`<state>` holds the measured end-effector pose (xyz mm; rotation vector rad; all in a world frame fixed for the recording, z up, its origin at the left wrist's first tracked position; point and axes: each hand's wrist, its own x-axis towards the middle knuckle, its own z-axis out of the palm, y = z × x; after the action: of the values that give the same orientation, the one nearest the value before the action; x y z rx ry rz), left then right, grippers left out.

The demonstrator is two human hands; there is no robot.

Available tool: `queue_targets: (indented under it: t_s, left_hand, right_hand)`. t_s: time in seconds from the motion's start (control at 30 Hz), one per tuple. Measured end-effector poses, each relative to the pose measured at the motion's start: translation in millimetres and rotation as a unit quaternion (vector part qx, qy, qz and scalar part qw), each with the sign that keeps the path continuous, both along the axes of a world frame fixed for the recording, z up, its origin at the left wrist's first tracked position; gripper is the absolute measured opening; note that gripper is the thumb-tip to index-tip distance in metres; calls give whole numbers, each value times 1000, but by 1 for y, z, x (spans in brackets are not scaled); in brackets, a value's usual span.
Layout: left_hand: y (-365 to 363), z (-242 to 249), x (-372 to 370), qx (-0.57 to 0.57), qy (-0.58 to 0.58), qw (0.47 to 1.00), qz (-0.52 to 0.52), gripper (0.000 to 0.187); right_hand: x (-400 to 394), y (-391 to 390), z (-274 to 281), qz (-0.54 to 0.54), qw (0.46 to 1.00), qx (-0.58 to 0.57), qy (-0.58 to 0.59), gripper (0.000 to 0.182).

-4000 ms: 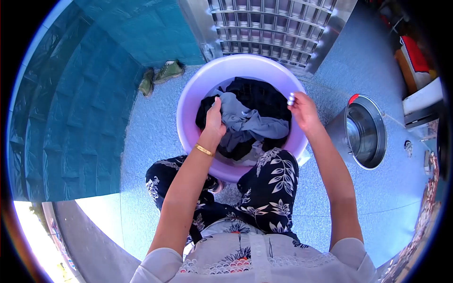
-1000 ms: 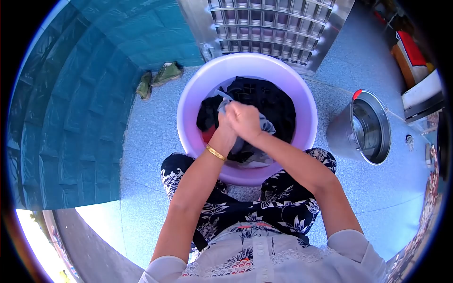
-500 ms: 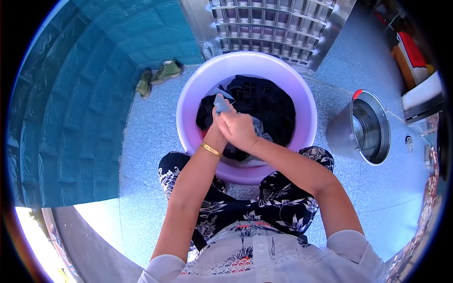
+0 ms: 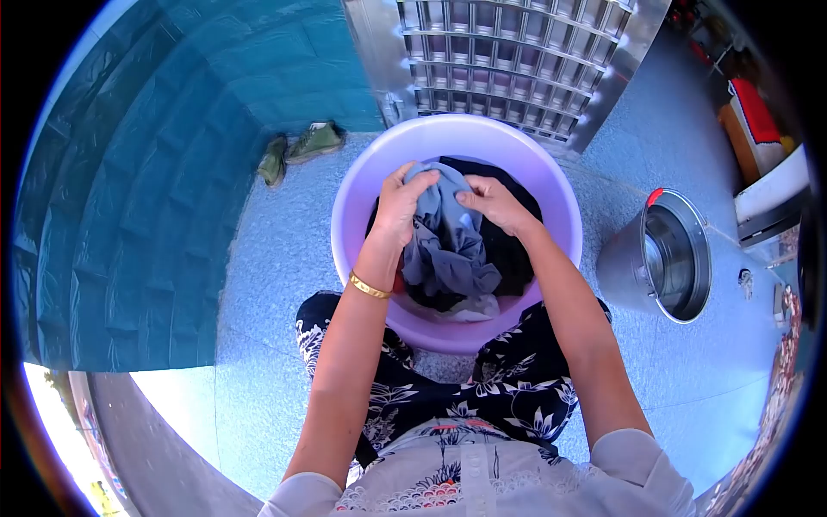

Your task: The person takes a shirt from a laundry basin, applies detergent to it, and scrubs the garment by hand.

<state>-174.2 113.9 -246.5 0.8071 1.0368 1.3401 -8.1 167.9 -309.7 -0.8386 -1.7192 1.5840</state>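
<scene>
A grey-blue garment (image 4: 448,233) is stretched between my two hands over the purple basin (image 4: 357,185). My left hand (image 4: 401,202), with a gold bracelet at the wrist, grips its upper left part, thumb on top. On the other side my right hand (image 4: 498,204) pinches the upper right edge. The garment's lower folds hang down into the basin. Beneath it lie dark clothes (image 4: 515,254), and a pale cloth (image 4: 469,308) shows at the near side. The exact kind of the garment cannot be made out.
To the right stands a metal bucket (image 4: 624,263) with a red mark on its rim. A pair of green shoes (image 4: 314,142) rests by the teal wall covering (image 4: 146,224). Behind the basin is a metal grille door (image 4: 517,65).
My hands were pressed together around the bunched grey-blue cloth. Now they are apart, and the garment is spread out between them. The view has shifted slightly.
</scene>
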Motion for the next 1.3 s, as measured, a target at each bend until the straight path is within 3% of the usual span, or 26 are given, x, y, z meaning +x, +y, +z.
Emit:
queue_targets:
  t_s: [0.07,0.1,0.17,0.2,0.23,0.3,0.37,0.4,0.43,0.5,0.57,0.6,0.63,0.73,0.8,0.87,0.9,0.93,0.97,1.03,1.17,1.2,1.23,1.27,1.3]
  left_hand:
    - [2,4,-11,43,-144,987,56,22]
    - [3,3,-14,45,-141,987,55,22]
    - [5,-2,-19,22,-207,975,79,27]
    - [6,-12,-21,-1,-201,978,58,29]
    - [9,-24,-19,-1,-201,978,58,29]
    - [12,-47,-6,6,-183,980,84,33]
    - [10,-55,-1,-21,-211,974,75,43]
    - [8,-58,0,-59,-227,969,75,44]
    - [7,-61,1,-97,-243,962,74,45]
    - [4,-69,0,-97,-307,946,-40,43]
    - [5,-109,5,-22,-348,933,-89,36]
    - [-9,-60,40,-161,-278,941,109,28]
    - [-10,-73,44,-152,-288,943,72,26]
    - [-11,-60,41,-189,-299,934,49,23]
    - [1,-92,22,-126,-326,937,32,21]
    - [8,-127,-12,68,-407,884,-221,22]
    - [-2,-116,-4,46,-359,923,-133,22]
    - [-12,-105,4,14,-299,953,-48,21]
    - [0,-108,11,-9,-420,901,-111,18]
    - [-13,-49,44,-204,-231,945,108,18]
    - [-4,-69,30,-171,-270,941,113,19]
    - [4,-91,12,-144,-248,958,28,21]
    - [5,-87,2,-195,-168,966,17,20]
    - [7,-117,-6,-83,-191,978,-23,20]
    - [4,-124,-1,-65,-237,969,-17,20]
  right_hand:
    - [8,4,-12,77,993,17,-94,20]
    - [9,5,-9,76,993,19,-91,20]
    - [12,7,-4,-50,996,-75,14,33]
    - [6,1,10,-137,968,-128,169,19]
    - [0,-2,23,-211,932,-153,254,18]
    - [-4,9,12,-196,921,-176,288,14]
    - [-18,-14,27,-195,973,-67,103,12]
    - [-32,-38,45,-164,985,52,29,14]
    - [-45,-64,62,-130,976,168,-45,17]
    - [-63,-96,72,-115,893,426,-88,23]
    - [-60,-62,16,-199,911,345,-108,30]
    - [-47,-36,3,-229,902,327,-167,30]
    - [-39,-20,-2,-256,888,309,-225,30]
    - [-46,-32,4,-310,870,334,-188,30]
    - [-61,-60,12,-264,879,369,-146,31]
    - [-71,-90,36,-189,886,416,-77,32]
    - [-72,-101,48,-167,889,423,-51,32]
    - [-67,-84,27,-164,902,386,-99,31]
    - [-60,-60,7,-210,896,377,-106,31]
    - [-39,-23,-6,-276,884,325,-191,31]
    - [-54,-50,6,-283,902,306,-115,31]
    - [-62,-72,16,-237,902,342,-119,31]
    - [-65,-88,23,-189,898,378,-125,32]
    - [-63,-86,21,-188,897,378,-128,32]
    - [-62,-83,16,-182,901,378,-111,31]
